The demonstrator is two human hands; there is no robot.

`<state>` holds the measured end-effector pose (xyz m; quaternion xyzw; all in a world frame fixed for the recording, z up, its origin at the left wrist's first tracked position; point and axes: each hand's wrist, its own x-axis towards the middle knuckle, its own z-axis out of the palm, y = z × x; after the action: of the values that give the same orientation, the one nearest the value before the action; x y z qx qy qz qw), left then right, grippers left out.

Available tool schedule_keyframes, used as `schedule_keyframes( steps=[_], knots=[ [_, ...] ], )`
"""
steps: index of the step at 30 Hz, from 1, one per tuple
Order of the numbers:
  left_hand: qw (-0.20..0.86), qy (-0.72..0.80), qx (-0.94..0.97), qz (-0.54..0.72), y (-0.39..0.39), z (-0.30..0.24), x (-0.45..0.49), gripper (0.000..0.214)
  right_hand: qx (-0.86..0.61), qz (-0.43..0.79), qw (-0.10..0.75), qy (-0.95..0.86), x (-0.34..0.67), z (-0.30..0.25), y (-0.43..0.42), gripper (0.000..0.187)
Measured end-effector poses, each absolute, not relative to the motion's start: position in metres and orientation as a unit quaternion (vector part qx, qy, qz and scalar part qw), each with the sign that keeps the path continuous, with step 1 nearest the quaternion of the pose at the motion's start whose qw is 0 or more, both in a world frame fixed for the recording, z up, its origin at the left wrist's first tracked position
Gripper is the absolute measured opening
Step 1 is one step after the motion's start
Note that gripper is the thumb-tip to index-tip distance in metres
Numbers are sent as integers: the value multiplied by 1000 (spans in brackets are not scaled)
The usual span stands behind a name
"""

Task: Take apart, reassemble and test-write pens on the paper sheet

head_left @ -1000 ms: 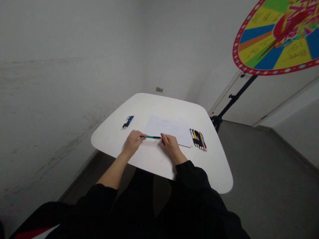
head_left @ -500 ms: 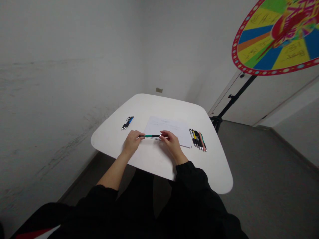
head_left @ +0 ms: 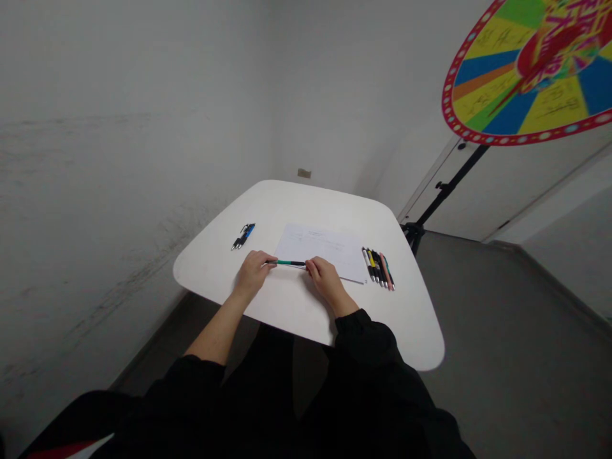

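Observation:
A green and black pen (head_left: 290, 262) lies level between my two hands, above the near edge of a sheet of paper. My left hand (head_left: 252, 271) pinches its left end. At the dark right end, the fingers of my right hand (head_left: 325, 277) are closed on it, hiding the tip. The white paper (head_left: 325, 245) carries faint writing near its top. To the right lies a row of several pens (head_left: 378, 268) in white, yellow, black, pink and green. A smaller group of blue and black pens (head_left: 243, 236) lies to the left.
The white table (head_left: 306, 201) has rounded corners and stands near a scuffed wall (head_left: 119, 191). A colourful prize wheel (head_left: 530, 76) on a black stand (head_left: 449, 185) rises at the right, in front of a door (head_left: 507, 191).
My right hand's fingers have closed in on the pen's right end; before, they were more raised and spread around it. My left hand keeps its hold. The view has shifted slightly.

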<state>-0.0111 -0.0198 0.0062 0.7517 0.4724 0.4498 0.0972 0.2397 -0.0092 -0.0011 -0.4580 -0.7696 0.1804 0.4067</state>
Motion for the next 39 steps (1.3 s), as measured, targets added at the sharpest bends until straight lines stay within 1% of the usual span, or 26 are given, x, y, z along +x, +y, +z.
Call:
schedule_keyframes(
  steps=[3,4,7,10,15,18,21,26,30,32,35,39],
  knots=[
    [96,475,753,444,-20,7,-11,12,-463,198,407,-762,239,-2,-10,42],
    [96,477,753,442,-21,8,-11,12,-462,205,416,-756,239,-1,-10,41],
    [94,480,750,445,-21,8,-11,13,-455,240,461,-723,239,-1,-11,30],
    [92,482,744,453,-21,7,-11,13,-446,275,493,-695,238,-3,-10,32],
    [92,477,748,453,-19,5,-12,12,-442,286,486,-698,239,-8,-7,20],
    [94,475,750,451,-19,5,-12,11,-451,265,474,-709,239,-7,-8,19],
    [96,473,751,450,-19,5,-12,11,-456,227,453,-732,239,-5,-9,21],
    [101,471,757,441,-20,7,-12,12,-471,186,411,-758,239,-2,-10,29],
    [106,471,759,436,-20,8,-12,11,-493,197,376,-759,238,-1,-10,39],
    [106,471,759,437,-21,9,-11,11,-497,219,374,-752,238,-1,-10,43],
    [107,473,758,437,-21,9,-11,11,-485,246,398,-738,237,1,-12,45],
    [107,480,753,438,-21,8,-12,10,-467,274,459,-705,237,4,-15,31]
  ],
)
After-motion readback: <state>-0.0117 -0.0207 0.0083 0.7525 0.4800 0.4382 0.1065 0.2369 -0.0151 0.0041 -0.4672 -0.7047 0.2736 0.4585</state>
